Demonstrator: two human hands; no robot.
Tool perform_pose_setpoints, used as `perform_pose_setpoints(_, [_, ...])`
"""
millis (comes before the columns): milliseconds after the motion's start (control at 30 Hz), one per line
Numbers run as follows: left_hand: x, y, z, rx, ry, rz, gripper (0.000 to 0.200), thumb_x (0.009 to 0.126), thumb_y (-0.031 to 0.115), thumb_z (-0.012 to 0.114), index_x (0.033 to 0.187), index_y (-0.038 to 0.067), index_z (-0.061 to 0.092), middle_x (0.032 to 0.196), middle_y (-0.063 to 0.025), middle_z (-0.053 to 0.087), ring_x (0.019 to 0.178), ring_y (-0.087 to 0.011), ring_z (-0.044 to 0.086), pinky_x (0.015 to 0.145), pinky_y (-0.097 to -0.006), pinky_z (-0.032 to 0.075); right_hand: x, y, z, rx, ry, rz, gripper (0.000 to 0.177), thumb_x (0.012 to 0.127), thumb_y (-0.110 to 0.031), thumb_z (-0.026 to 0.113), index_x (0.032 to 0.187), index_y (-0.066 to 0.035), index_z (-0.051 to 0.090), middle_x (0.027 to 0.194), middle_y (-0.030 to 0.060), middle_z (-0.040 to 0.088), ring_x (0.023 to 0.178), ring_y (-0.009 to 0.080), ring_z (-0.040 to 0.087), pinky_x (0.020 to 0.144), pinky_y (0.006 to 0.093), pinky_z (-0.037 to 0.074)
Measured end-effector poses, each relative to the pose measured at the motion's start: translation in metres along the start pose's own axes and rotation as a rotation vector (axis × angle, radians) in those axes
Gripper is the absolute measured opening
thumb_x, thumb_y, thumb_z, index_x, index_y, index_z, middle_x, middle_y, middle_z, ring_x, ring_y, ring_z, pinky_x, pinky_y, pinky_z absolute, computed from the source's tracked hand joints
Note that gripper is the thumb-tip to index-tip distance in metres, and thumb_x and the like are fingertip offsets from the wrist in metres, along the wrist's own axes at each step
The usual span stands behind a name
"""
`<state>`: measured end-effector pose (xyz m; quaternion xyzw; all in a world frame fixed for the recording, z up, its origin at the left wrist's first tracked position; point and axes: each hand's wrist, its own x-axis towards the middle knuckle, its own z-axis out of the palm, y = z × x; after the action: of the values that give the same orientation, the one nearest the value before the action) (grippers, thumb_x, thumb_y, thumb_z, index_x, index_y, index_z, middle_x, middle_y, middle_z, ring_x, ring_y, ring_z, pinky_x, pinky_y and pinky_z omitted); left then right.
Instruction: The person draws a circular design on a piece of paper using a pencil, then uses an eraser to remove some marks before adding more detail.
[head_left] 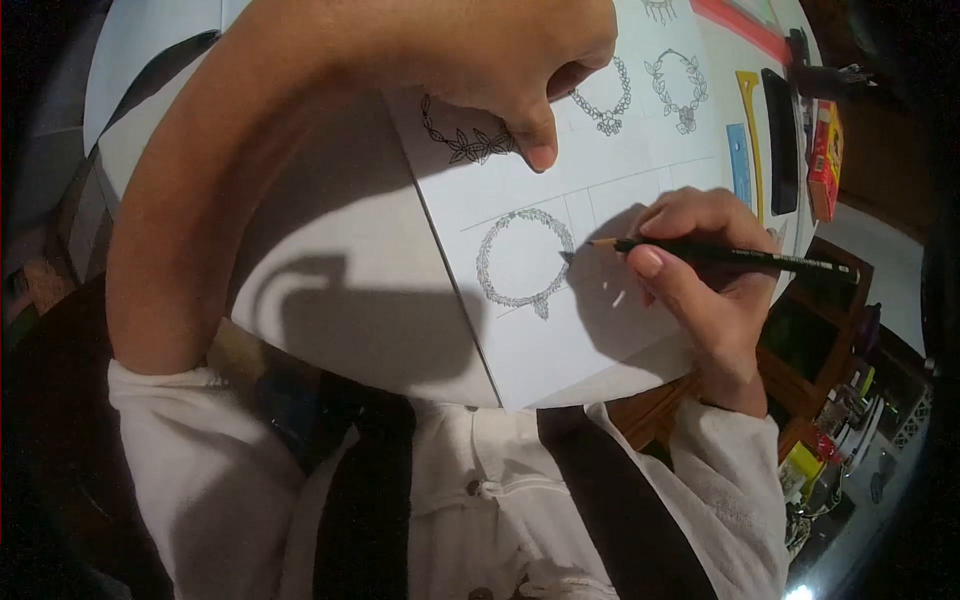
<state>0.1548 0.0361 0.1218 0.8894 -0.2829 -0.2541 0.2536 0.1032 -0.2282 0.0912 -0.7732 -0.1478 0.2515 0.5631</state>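
My right hand (710, 270) pinches a dark pencil (720, 252) with its sharpened wooden tip pointing left. The tip hovers at the right side of a round leafy wreath drawing (481, 262) with a small pendant at its bottom. This drawing is on a white sheet of paper (600, 355). Across the upper part of the sheet lies my left hand (500, 60), its thumb stretched down onto the paper and apart from the curled index finger. The left hand partly covers a darker leafy drawing (480, 145).
More necklace-like drawings (678, 90) fill the sheet's upper right. Along the table's right side lie a blue ruler (739, 165), a yellow strip (750, 150), a black phone-like object (780, 140) and a red-yellow box (825, 160). A lamp-shaped shadow falls on the white table (290, 210).
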Motion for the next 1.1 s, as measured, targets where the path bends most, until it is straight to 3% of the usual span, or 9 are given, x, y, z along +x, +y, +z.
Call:
perform_pose_setpoints(167, [-0.003, -0.011, 0.002, -0.031, 0.022, 0.114, 0.033, 0.082, 0.026, 0.081, 0.092, -0.003, 0.069, 0.087, -0.0198, 0.070, 0.089, -0.0359, 0.068, 0.078, -0.0426, 0.053, 0.027, 0.001, 0.013, -0.105, -0.199, -0.170, 0.009, 0.091, -0.005, 0.075, 0.094, 0.001, 0.068, 0.079, 0.0040, 0.068, 0.065, 0.0068, 0.061, 0.056, 0.0212, 0.046])
perform_pose_setpoints(267, [-0.007, -0.015, 0.011, 0.018, 0.142, 0.217, 0.032, 0.083, 0.026, 0.081, 0.093, -0.003, 0.069, 0.088, -0.0198, 0.071, 0.089, -0.0359, 0.068, 0.079, -0.0430, 0.053, 0.029, 0.009, 0.021, -0.075, -0.178, -0.161, 0.010, 0.092, -0.006, 0.074, 0.089, 0.001, 0.067, 0.078, 0.0035, 0.068, 0.063, 0.0066, 0.059, 0.054, 0.0225, 0.044])
perform_pose_setpoints(333, [-0.002, -0.008, 0.000, 0.005, 0.051, 0.132, 0.033, 0.083, 0.026, 0.081, 0.093, -0.003, 0.069, 0.088, -0.0200, 0.070, 0.090, -0.0361, 0.068, 0.080, -0.0434, 0.053, 0.028, 0.012, 0.031, -0.048, -0.131, -0.151, 0.011, 0.091, -0.004, 0.074, 0.086, 0.002, 0.066, 0.077, 0.0064, 0.068, 0.062, 0.0090, 0.058, 0.053, 0.0241, 0.043])
perform_pose_setpoints(367, [0.000, -0.006, -0.004, -0.007, -0.047, 0.051, 0.034, 0.083, 0.026, 0.081, 0.094, -0.004, 0.069, 0.088, -0.0201, 0.070, 0.091, -0.0364, 0.068, 0.081, -0.0437, 0.054, 0.028, 0.015, 0.035, -0.055, -0.112, -0.245, 0.011, 0.090, -0.003, 0.074, 0.086, 0.003, 0.065, 0.077, 0.0085, 0.068, 0.062, 0.0112, 0.059, 0.053, 0.0249, 0.044])
perform_pose_setpoints(433, [-0.007, -0.013, 0.005, -0.005, 0.032, 0.119, 0.035, 0.084, 0.027, 0.080, 0.095, -0.004, 0.069, 0.089, -0.0203, 0.070, 0.093, -0.0365, 0.068, 0.082, -0.0437, 0.054, 0.032, 0.023, 0.034, -0.149, -0.121, -0.486, 0.010, 0.087, 0.001, 0.074, 0.085, 0.005, 0.065, 0.076, 0.0135, 0.067, 0.063, 0.0178, 0.063, 0.054, 0.0276, 0.046])
perform_pose_setpoints(567, [-0.008, -0.019, 0.011, 0.017, 0.144, 0.218, 0.036, 0.085, 0.029, 0.079, 0.096, -0.004, 0.069, 0.093, -0.0211, 0.069, 0.097, -0.0365, 0.066, 0.085, -0.0437, 0.053, 0.031, 0.022, 0.037, -0.157, -0.067, -0.473, 0.010, 0.086, 0.003, 0.074, 0.084, 0.004, 0.064, 0.076, 0.0144, 0.068, 0.065, 0.0206, 0.065, 0.055, 0.0292, 0.049])
perform_pose_setpoints(900, [-0.010, -0.023, -0.004, -0.137, -0.043, 0.183, 0.036, 0.084, 0.030, 0.080, 0.094, -0.003, 0.070, 0.094, -0.0205, 0.069, 0.098, -0.0367, 0.065, 0.086, -0.0433, 0.053, 0.032, 0.013, 0.033, -0.203, -0.179, -0.494, 0.014, 0.085, 0.002, 0.076, 0.083, 0.000, 0.062, 0.078, 0.0156, 0.070, 0.067, 0.0242, 0.068, 0.059, 0.0320, 0.053])
perform_pose_setpoints(967, [-0.017, -0.023, 0.026, 0.158, 0.391, 0.311, 0.039, 0.085, 0.033, 0.079, 0.100, -0.002, 0.068, 0.097, -0.0188, 0.068, 0.101, -0.0362, 0.064, 0.087, -0.0426, 0.053, 0.031, 0.014, 0.034, -0.220, -0.185, -0.500, 0.015, 0.085, 0.003, 0.076, 0.082, -0.001, 0.062, 0.077, 0.0156, 0.070, 0.067, 0.0244, 0.069, 0.059, 0.0320, 0.053])
perform_pose_setpoints(1100, [-0.021, -0.023, 0.022, 0.065, 0.460, 0.251, 0.046, 0.086, 0.035, 0.078, 0.110, -0.001, 0.063, 0.102, -0.0171, 0.066, 0.106, -0.0348, 0.062, 0.089, -0.0412, 0.052, 0.031, 0.019, 0.037, -0.185, -0.140, -0.523, 0.015, 0.085, 0.003, 0.076, 0.082, 0.000, 0.062, 0.076, 0.0156, 0.070, 0.067, 0.0241, 0.069, 0.059, 0.0312, 0.053])
